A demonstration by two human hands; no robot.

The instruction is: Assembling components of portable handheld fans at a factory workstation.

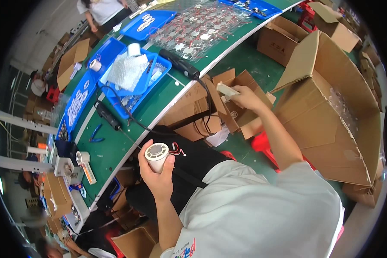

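My left hand (160, 185) is wrapped round a white cylindrical housing (157, 157) with a slotted ring and a grey disc in its top. Thin red, white and dark wires (176, 149) with a small plug hang beside it, over my dark-clad lap. Stretched out to the right, my right hand (248, 99) grips a pale, flat oblong piece (228, 89); its exact kind is unclear. That piece is above an open cardboard box (245, 81) standing low beside the bench. Near the bench edge lies a black corded electric screwdriver (107, 115), its shaft pointing toward my left hand.
On the green bench (137, 129) are blue trays (165, 64) with bubble wrap, white rings and small parts. A second black screwdriver (179, 63), blue-handled pliers (96, 134) and a tape roll (82, 158) lie there. A large carton (331, 116) stands right. Other people work nearby.
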